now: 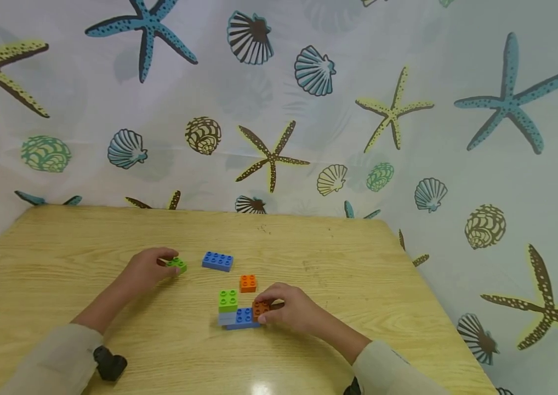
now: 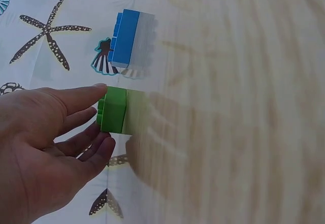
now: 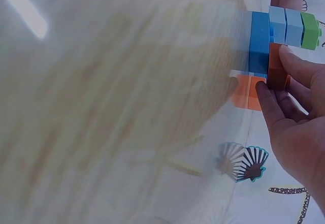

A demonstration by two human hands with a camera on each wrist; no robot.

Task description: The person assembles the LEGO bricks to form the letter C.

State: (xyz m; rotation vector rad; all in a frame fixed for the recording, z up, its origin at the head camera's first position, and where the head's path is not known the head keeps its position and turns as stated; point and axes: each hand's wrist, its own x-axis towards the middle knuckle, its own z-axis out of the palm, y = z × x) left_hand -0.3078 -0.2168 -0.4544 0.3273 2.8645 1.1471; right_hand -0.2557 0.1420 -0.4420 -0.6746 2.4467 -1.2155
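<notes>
Now L fingers (image 2: pixel 87 96) pinch grn brick (image 2: pixel 115 109), R fingers (image 3: pixel 271 106) orng brick (image 3: pixel 276 67) on blu brick (image 3: pixel 259 41).

No text, label, brand, number or sign can be read in any of the three views.
</notes>
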